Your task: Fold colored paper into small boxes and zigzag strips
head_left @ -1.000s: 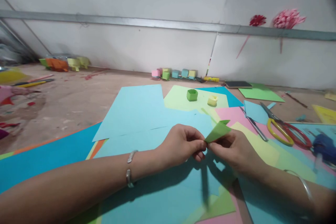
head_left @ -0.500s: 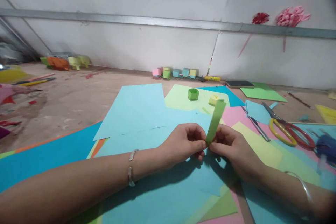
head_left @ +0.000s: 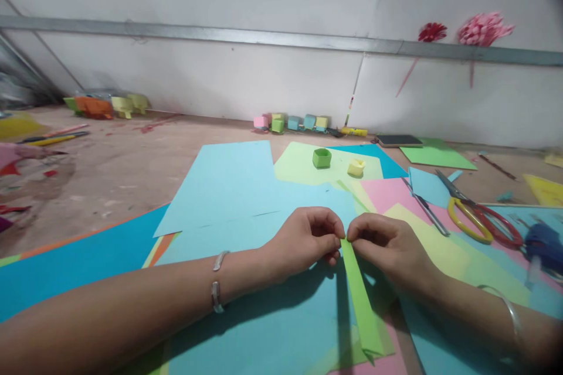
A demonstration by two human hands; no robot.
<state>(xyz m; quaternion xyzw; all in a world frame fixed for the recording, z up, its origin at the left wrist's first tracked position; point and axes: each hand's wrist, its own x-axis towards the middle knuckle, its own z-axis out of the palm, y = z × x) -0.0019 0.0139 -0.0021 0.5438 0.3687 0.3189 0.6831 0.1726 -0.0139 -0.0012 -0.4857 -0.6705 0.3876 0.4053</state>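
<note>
My left hand point(head_left: 310, 238) and my right hand point(head_left: 387, 243) pinch the far end of a green paper strip point(head_left: 359, 299) between their fingertips, side by side. The strip slants down toward me, its near end folded over. Light blue paper point(head_left: 246, 281) lies under both hands. Beyond them, a small green paper box point(head_left: 322, 158) and a small yellow folded paper piece point(head_left: 356, 167) rest on a pale green sheet point(head_left: 292, 167).
Scissors point(head_left: 468, 205) with yellow and red handles and a craft knife point(head_left: 426, 208) lie at the right. Several small coloured paper pieces point(head_left: 293, 123) line the wall. A dark flat object point(head_left: 399, 140) sits at the back. Pencils point(head_left: 55, 139) are at far left.
The green strip, which stood up above my fingers, has swung down and toward me. My hands have stayed nearly in place, still pinching its end.
</note>
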